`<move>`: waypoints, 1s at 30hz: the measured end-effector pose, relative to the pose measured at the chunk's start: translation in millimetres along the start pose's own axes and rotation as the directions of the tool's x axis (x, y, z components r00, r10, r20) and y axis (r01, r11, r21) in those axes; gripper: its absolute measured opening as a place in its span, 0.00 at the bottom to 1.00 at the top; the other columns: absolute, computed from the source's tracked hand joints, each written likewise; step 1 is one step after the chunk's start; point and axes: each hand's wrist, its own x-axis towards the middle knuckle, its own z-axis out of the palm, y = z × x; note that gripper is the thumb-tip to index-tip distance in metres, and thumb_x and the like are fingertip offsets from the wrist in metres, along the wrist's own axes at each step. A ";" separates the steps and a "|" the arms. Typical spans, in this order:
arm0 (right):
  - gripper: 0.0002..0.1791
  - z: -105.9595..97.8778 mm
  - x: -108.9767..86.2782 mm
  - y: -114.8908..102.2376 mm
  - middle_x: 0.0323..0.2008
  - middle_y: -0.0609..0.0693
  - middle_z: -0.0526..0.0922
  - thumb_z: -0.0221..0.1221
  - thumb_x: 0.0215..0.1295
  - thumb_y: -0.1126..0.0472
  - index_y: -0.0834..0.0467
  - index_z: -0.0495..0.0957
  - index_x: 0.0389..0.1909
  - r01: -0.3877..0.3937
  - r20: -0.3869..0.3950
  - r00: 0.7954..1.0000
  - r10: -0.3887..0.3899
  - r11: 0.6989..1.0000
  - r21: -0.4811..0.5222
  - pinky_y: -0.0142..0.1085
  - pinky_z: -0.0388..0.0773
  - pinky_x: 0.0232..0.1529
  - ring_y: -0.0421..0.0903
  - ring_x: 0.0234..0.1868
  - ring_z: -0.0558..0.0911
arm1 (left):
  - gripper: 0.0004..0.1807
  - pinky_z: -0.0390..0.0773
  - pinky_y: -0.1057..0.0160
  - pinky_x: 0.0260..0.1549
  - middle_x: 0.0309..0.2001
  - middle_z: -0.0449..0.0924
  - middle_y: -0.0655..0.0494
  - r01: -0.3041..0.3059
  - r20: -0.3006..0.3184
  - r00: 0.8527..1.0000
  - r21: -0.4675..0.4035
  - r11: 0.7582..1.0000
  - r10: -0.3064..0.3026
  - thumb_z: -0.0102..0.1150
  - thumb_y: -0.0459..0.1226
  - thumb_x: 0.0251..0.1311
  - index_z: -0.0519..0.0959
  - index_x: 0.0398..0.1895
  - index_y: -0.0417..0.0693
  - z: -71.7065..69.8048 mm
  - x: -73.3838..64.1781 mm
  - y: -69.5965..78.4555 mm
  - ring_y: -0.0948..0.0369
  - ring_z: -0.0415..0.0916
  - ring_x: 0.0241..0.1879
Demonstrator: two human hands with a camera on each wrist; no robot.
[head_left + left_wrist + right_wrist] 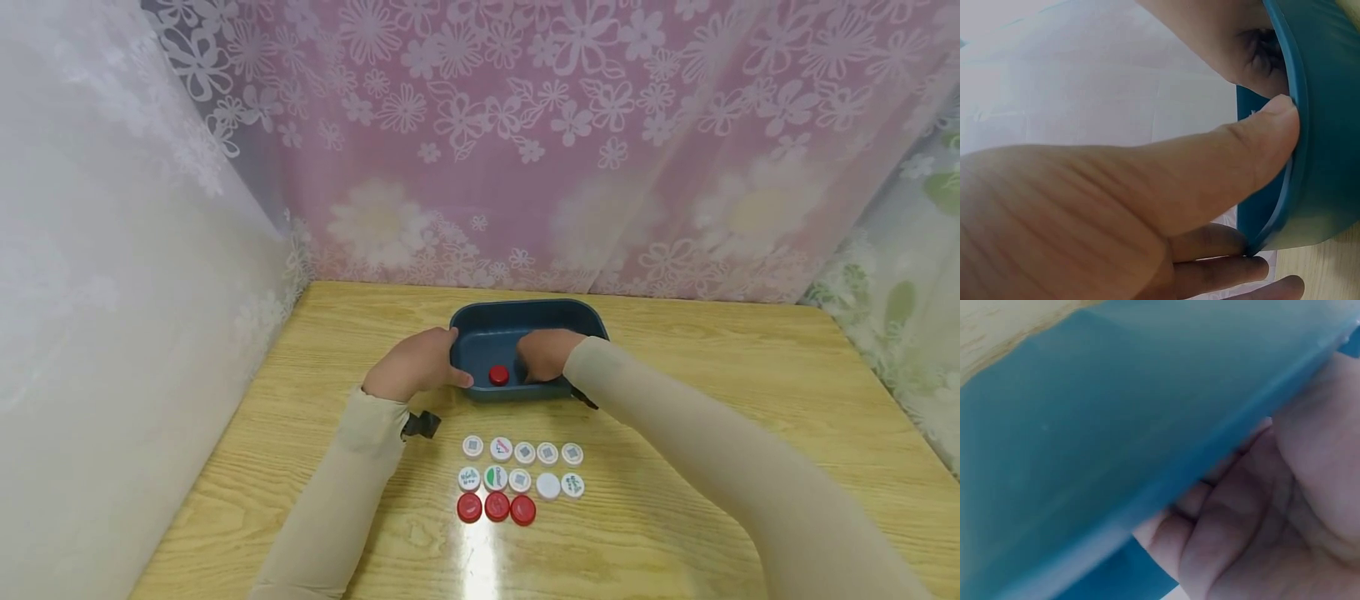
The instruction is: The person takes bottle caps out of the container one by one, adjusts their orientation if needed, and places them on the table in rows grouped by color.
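Note:
A dark blue plastic bin (525, 309) stands on the table with a red bottle cap (498, 375) on its floor. My left hand (416, 364) holds the bin's left end, the thumb (1272, 128) over the rim and the fingers at the end wall. Inside the bin, on the right, is my right hand (549, 353) with bent fingers; the front wall hides its fingertips in the right wrist view, so whether they hold a cap is unclear. In front of the bin lie two rows of white bottle caps (524, 452) and a row of three red caps (497, 506).
The wooden table (697, 367) meets a pink flowered curtain (480, 167) behind the bin. White patterned curtains hang at the left and right. A small black strap piece (423, 424) sticks out at the left wrist.

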 end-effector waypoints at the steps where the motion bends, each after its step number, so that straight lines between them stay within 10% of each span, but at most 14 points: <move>1: 0.09 0.4 -0.9 -0.4 0.29 0.48 0.81 0.67 0.69 0.55 0.55 0.81 0.33 0.005 -0.011 1.000 -0.005 1.000 0.000 0.41 0.78 0.39 0.46 0.32 0.77 | 0.52 0.67 0.48 0.72 0.78 0.61 0.44 0.001 0.001 1.000 -0.002 1.000 -0.001 0.72 0.51 0.63 0.56 0.82 0.42 0.0 -0.2 0.1 0.47 0.62 0.75; 15: 0.06 -7.1 -21.6 6.9 0.33 0.45 0.80 0.61 0.73 0.53 0.51 0.80 0.39 0.072 -0.154 0.985 -0.072 0.997 -0.010 0.40 0.75 0.36 0.44 0.32 0.76 | 0.52 0.67 0.47 0.72 0.79 0.59 0.45 0.018 0.014 1.000 -0.017 1.000 -0.018 0.71 0.52 0.64 0.55 0.83 0.43 -1.3 -0.9 1.2 0.47 0.60 0.76; 26: 0.09 16.4 -105.8 -13.3 0.40 0.42 0.82 0.68 0.68 0.53 0.50 0.84 0.45 0.275 -0.580 0.781 -0.232 0.961 -0.014 0.38 0.80 0.42 0.41 0.38 0.78 | 0.51 0.66 0.47 0.72 0.79 0.60 0.44 0.006 0.011 1.000 -0.027 1.000 -0.006 0.72 0.50 0.64 0.56 0.82 0.42 -2.4 -2.3 1.6 0.46 0.61 0.76; 30: 0.11 40.3 -128.8 -14.7 0.42 0.40 0.83 0.70 0.67 0.56 0.51 0.84 0.49 0.329 -0.592 0.765 -0.252 0.944 0.024 0.36 0.82 0.44 0.40 0.42 0.80 | 0.51 0.65 0.47 0.73 0.79 0.59 0.44 0.004 0.014 1.000 -0.029 1.000 -0.004 0.71 0.50 0.64 0.55 0.82 0.42 -2.5 -2.7 1.9 0.46 0.60 0.77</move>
